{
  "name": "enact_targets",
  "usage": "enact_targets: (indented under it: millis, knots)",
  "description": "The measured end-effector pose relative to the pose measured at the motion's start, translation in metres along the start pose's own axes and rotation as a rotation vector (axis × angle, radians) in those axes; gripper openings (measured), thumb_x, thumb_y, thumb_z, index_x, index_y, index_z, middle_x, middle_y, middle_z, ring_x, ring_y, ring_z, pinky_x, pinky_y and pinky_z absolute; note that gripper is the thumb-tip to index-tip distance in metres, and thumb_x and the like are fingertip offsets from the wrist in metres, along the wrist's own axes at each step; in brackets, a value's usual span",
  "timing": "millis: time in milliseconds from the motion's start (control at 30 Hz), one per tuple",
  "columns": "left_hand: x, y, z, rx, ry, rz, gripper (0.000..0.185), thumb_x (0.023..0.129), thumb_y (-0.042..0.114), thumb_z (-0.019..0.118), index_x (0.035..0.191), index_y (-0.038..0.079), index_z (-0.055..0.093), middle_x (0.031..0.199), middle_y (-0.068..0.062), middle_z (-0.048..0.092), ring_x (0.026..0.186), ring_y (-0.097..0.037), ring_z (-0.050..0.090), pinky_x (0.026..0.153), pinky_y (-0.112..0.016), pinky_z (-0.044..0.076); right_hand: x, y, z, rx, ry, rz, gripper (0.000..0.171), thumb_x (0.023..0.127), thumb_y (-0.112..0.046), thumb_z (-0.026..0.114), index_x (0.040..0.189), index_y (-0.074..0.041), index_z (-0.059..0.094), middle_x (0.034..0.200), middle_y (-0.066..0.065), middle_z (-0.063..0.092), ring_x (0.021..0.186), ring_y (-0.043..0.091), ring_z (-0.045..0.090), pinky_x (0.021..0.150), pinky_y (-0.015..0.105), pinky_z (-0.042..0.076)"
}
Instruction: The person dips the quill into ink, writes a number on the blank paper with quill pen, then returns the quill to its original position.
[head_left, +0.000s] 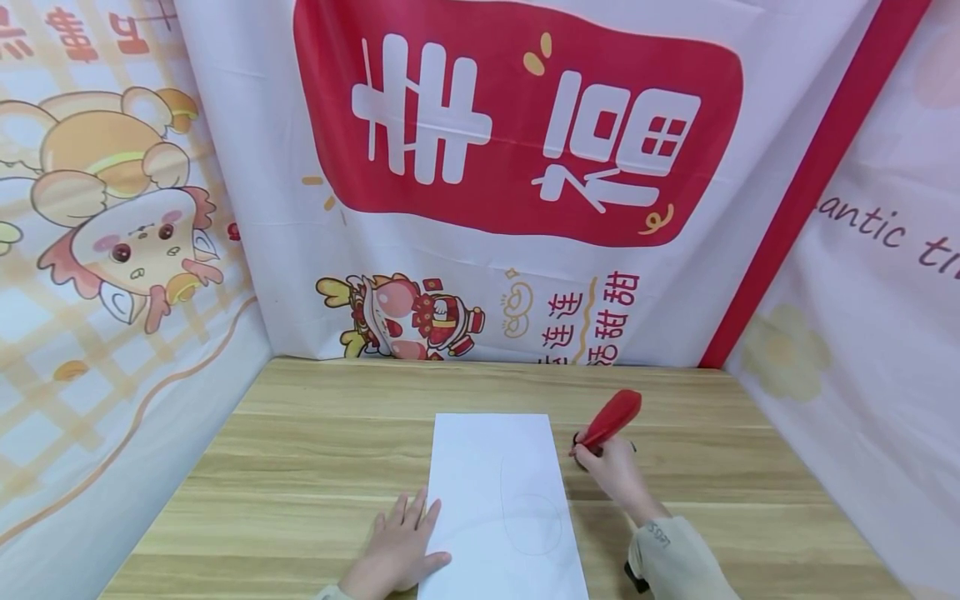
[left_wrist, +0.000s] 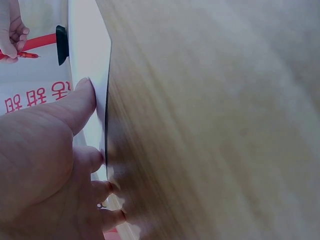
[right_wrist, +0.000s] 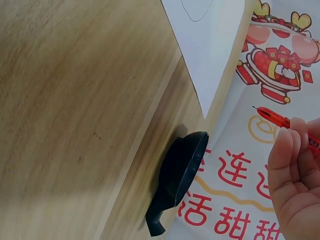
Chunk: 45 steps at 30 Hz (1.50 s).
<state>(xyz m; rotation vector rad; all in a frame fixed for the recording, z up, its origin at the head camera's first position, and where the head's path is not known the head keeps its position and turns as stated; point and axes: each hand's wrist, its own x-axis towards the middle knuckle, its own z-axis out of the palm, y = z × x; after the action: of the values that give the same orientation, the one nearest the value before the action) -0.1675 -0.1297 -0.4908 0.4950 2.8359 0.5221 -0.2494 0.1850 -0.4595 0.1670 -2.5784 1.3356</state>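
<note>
Head view, near edge: the left hand (head_left: 401,546) lies flat, fingers spread, pressing the lower left corner of the white sheet (head_left: 495,467) against the desk (head_left: 300,467). Faint pencilled curves already cross the sheet's lower half, so the drawing appears begun but far from finished; most of the sheet is blank. Farther right, the right hand (head_left: 611,471) pinches the red pen (head_left: 609,421), its tip lifted beside the sheet's right edge. A black holder (right_wrist: 177,175) sits nearby.

White rectangular paper sheet (head_left: 495,492) bears faint grey pencil loops; red feather-shaped plastic pen (head_left: 611,419) beside it; pale wood-grain counter (head_left: 315,450) beneath.
</note>
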Motion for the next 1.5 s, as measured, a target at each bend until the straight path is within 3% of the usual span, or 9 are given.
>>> enact_targets:
  millis: [367, 733, 1233, 1367, 1500]
  knots:
    - [0.000, 0.000, 0.000, 0.013, 0.008, 0.000, 0.072, 0.086, 0.046, 0.058, 0.138, 0.000, 0.038, 0.145, -0.026, 0.023, 0.129, -0.051, 0.015, 0.092, -0.072, 0.014, 0.002, 0.004, -0.006, -0.013, 0.002, -0.002, 0.008, 0.081, 0.003, 0.061, 0.087, -0.001, 0.062, 0.079, 0.008, 0.062, 0.066, 0.016, 0.051, 0.060, 0.027, 0.044]
    - [0.003, -0.003, 0.004, 0.022, 0.010, -0.004, 0.073, 0.086, 0.047, 0.057, 0.139, 0.001, 0.037, 0.145, -0.026, 0.022, 0.129, -0.051, 0.015, 0.093, -0.072, 0.013, 0.002, 0.006, -0.021, -0.067, -0.008, 0.035, 0.010, 0.082, 0.001, 0.061, 0.092, 0.001, 0.063, 0.079, 0.005, 0.064, 0.059, 0.014, 0.047, 0.053, 0.026, 0.041]
    - [0.002, -0.001, 0.001, 0.001, -0.004, -0.007, 0.072, 0.086, 0.045, 0.058, 0.138, 0.000, 0.038, 0.145, -0.026, 0.022, 0.129, -0.052, 0.014, 0.092, -0.073, 0.013, -0.001, 0.014, -0.032, -0.093, 0.019, -0.033, 0.008, 0.080, 0.003, 0.061, 0.088, 0.001, 0.064, 0.078, 0.007, 0.061, 0.060, 0.014, 0.048, 0.055, 0.026, 0.042]
    - [0.002, -0.001, 0.001, 0.000, -0.002, -0.005, 0.072, 0.086, 0.045, 0.058, 0.138, 0.000, 0.038, 0.145, -0.026, 0.022, 0.129, -0.052, 0.014, 0.092, -0.072, 0.013, -0.002, 0.019, -0.033, -0.047, 0.052, -0.104, 0.007, 0.078, 0.004, 0.061, 0.083, 0.000, 0.064, 0.074, 0.009, 0.061, 0.059, 0.013, 0.048, 0.054, 0.025, 0.042]
    - [0.002, -0.001, 0.001, -0.004, -0.003, -0.004, 0.072, 0.086, 0.045, 0.058, 0.138, 0.000, 0.038, 0.145, -0.026, 0.022, 0.129, -0.051, 0.014, 0.093, -0.072, 0.013, -0.002, 0.021, -0.036, -0.015, 0.045, -0.088, 0.009, 0.078, 0.004, 0.059, 0.085, 0.002, 0.064, 0.075, 0.008, 0.061, 0.060, 0.014, 0.049, 0.055, 0.026, 0.042]
